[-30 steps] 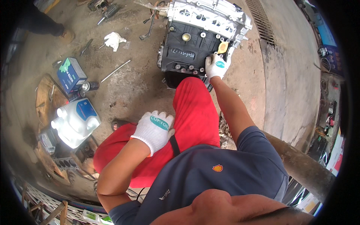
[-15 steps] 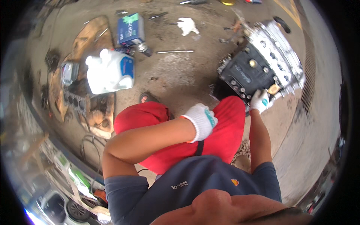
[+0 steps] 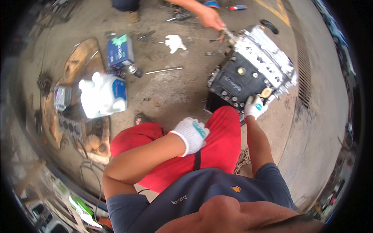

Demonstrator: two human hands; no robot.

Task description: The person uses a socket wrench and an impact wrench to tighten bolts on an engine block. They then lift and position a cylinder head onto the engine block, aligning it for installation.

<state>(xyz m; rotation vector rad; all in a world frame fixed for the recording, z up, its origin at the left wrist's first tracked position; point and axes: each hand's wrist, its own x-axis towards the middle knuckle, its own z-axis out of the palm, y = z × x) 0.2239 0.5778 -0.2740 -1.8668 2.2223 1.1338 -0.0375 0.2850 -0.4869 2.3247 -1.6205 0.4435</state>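
An engine [image 3: 235, 83] with a black cover and silver metal body stands on the floor just right of my knees. My right hand [image 3: 254, 107], in a white knitted glove, grips its near edge beside a tan oval cap [image 3: 266, 92]. Over my red-trousered lap, my left hand [image 3: 191, 135], also gloved in white, is curled closed near my thigh. Its fingertips point downward out of sight, so anything inside them is hidden. At the engine's far corner a co-worker's bare hand [image 3: 211, 17] reaches in and touches a part there.
To the left are a white jug [image 3: 101, 95], a blue box [image 3: 120, 53], a can [image 3: 135, 71] and a metal part with round bores [image 3: 70, 126] by a wooden slab [image 3: 79, 58]. A long metal rod [image 3: 164, 70] and white glove [image 3: 175, 43] lie ahead. A floor grate [image 3: 304, 73] runs at right.
A co-worker's arm and leg have come into view at the top. My view has shifted, so the scene sits further left and lower. My right hand stays on the engine.
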